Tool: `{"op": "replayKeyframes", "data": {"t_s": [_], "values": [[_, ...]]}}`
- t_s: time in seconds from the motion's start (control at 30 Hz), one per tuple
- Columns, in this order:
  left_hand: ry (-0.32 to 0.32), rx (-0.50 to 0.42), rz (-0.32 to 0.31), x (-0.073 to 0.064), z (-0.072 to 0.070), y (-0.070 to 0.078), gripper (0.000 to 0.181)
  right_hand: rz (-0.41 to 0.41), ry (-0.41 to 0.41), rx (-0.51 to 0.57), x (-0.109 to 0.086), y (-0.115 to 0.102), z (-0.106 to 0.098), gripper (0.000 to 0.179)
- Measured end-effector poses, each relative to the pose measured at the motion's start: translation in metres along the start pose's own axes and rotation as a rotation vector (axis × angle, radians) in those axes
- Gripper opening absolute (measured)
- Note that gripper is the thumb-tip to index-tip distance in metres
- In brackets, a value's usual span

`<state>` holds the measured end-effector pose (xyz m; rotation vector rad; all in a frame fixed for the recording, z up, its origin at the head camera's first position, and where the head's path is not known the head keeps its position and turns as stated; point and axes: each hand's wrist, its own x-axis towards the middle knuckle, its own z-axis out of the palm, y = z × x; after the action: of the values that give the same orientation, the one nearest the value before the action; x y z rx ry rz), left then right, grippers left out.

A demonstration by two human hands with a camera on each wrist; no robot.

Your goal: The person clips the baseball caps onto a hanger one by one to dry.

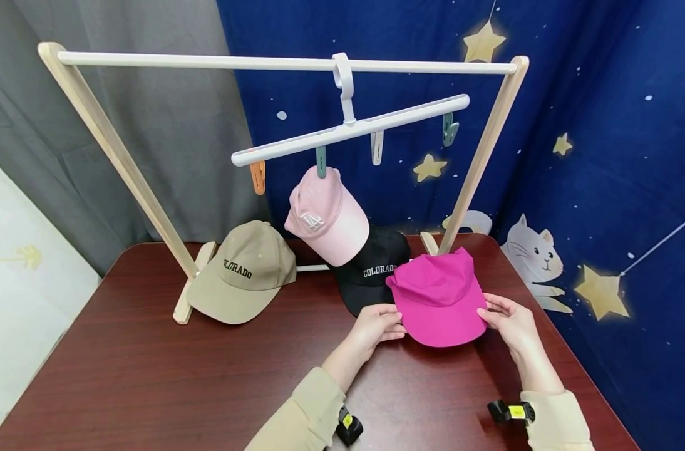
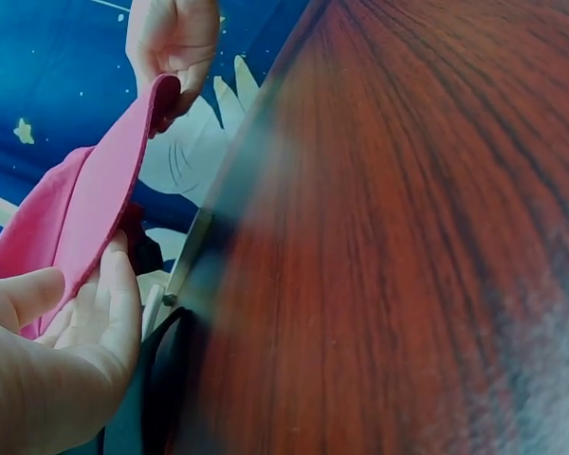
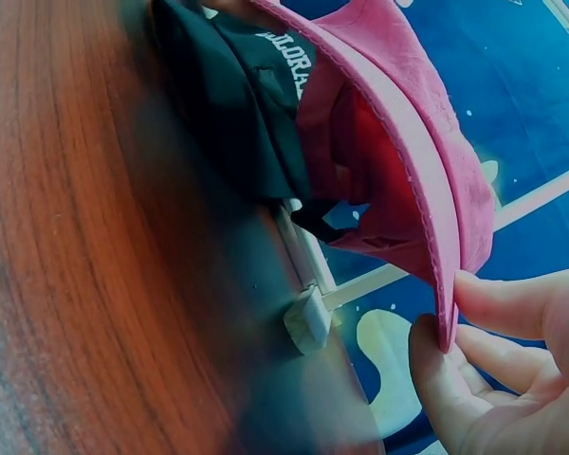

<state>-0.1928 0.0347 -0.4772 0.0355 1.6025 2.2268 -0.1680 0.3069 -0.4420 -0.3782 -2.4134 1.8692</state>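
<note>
Head view: left hand and right hand each pinch one side of the brim of a magenta cap, held just above the dark wood worktop, no writing visible on it. Behind it a black cap reads "COLORADO", partly covered by the magenta cap and by a pink cap with white "LA" embroidery, clipped by a teal peg to a white clip hanger on the wooden rack. A khaki cap reads "COLORADO", first letters bent by the crease. Wrist devices at both cuffs carry yellow labels, unreadable. Left wrist view: left hand's fingers under the magenta brim, thumb on the other face, grasping it; right hand pinches the far edge; worktop blurred; black cap a dark sliver at the bottom. Right wrist view: right fingers and thumb grasp the brim edge; cap underside in shadow; black cap's lettering cut off to "OLORA"; rack foot visible.
</note>
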Motion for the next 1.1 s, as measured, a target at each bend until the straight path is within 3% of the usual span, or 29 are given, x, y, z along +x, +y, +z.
{"op": "replayKeyframes", "data": {"t_s": [0.57, 1.1], "values": [[-0.004, -0.002, 0.033, -0.001, -0.001, 0.013, 0.016, -0.025, -0.007, -0.01, 0.002, -0.012, 0.001, 0.056], [0.0, 0.014, 0.06, -0.001, -0.002, 0.025, 0.016, -0.105, 0.002, -0.038, 0.006, -0.023, 0.003, 0.053]]}}
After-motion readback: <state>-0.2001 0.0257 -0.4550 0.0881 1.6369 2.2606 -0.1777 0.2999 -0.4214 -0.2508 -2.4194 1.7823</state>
